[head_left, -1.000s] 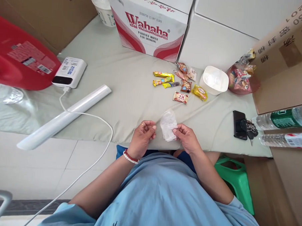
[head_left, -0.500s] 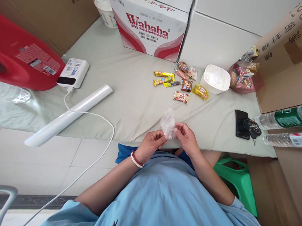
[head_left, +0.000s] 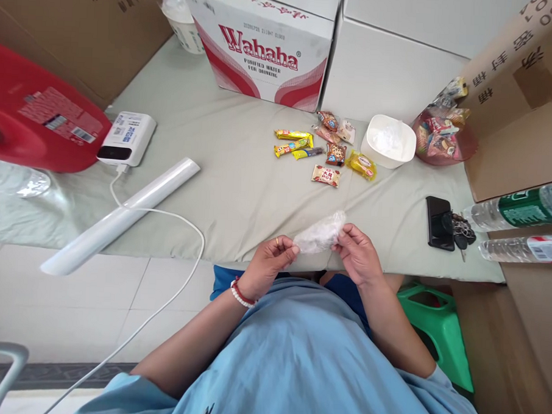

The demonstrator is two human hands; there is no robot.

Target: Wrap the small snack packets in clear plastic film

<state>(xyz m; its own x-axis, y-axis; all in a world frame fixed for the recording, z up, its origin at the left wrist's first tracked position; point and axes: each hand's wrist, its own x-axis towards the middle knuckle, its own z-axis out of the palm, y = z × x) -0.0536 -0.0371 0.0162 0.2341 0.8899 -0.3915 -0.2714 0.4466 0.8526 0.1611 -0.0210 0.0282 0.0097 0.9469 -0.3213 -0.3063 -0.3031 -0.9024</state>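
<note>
Bag pinched between both hands.

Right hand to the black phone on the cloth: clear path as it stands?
Probably yes, once freed: the right hand pinches a crumpled clear bag with the left hand. The phone lies to its right beside keys, bare cloth between.

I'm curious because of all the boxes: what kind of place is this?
Probably a storeroom used as a makeshift packing spot: cardboard boxes and a Wahaha water carton ring a cloth-covered table, where wrapped snacks lie.
</note>
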